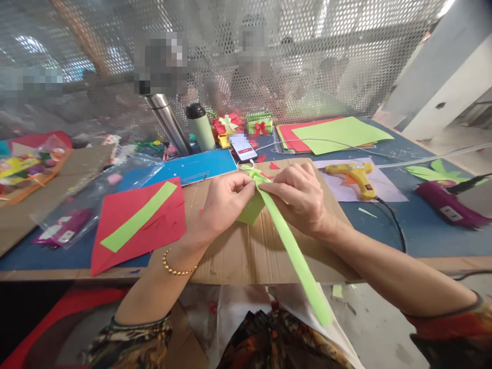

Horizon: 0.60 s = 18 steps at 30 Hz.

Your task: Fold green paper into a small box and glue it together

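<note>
My left hand (229,199) pinches a folded piece of green paper (252,209) above the cardboard sheet (230,259). From the other side, my right hand (298,197) grips the near end of a long green paper strip (290,246) where it meets that piece. The strip's free end hangs down past the table edge toward my lap. My fingers cover most of the place where strip and folded piece come together. Left of my hands, another green strip (140,218) lies on a red paper sheet (169,225).
A yellow glue gun (359,177) rests on pale paper at right, its cord trailing; a purple tool (448,205) lies beyond. Behind my hands are a phone (243,148), a blue board (192,166), a green bottle (200,128), a steel flask (169,123) and stacked coloured paper (346,133).
</note>
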### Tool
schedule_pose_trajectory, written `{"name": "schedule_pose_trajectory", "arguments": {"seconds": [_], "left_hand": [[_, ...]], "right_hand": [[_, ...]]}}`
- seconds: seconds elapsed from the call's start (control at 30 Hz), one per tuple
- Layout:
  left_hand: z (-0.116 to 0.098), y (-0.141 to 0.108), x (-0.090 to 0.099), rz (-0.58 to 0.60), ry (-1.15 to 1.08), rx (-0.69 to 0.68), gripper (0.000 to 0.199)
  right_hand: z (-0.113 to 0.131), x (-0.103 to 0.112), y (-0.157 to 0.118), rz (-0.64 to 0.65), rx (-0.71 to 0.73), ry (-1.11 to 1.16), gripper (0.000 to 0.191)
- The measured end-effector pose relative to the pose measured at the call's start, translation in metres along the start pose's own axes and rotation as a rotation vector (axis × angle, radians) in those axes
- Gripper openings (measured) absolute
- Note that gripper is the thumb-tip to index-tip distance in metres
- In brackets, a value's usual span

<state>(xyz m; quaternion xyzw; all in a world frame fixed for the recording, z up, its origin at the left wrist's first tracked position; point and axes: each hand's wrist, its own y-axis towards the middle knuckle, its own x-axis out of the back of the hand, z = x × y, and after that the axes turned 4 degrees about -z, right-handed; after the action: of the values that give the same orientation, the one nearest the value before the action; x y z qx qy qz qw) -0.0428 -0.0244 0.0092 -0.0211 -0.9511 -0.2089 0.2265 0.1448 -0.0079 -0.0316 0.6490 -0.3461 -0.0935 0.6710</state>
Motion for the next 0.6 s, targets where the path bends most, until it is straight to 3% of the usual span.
{"name": "schedule_pose_trajectory", "arguments": {"seconds": [0.23,0.4,0.6], "left_hand": [[0.0027,0.0004,0.0008,0.101,-0.112,0.037,0.021],[0.0036,0.0014,0.0001,0.062,-0.047,0.036,0.022],[0.0050,0.0021,-0.0004,0.045,-0.020,0.019,0.024]], "right_hand": [[-0.0011,-0.0010,-0.0037,0.107,0.054,-0.112,0.015],[0.0008,0.0012,-0.0011,0.083,0.120,-0.167,0.021],[0.0017,0.0034,0.0005,0.157,0.132,-0.201,0.022]]}}
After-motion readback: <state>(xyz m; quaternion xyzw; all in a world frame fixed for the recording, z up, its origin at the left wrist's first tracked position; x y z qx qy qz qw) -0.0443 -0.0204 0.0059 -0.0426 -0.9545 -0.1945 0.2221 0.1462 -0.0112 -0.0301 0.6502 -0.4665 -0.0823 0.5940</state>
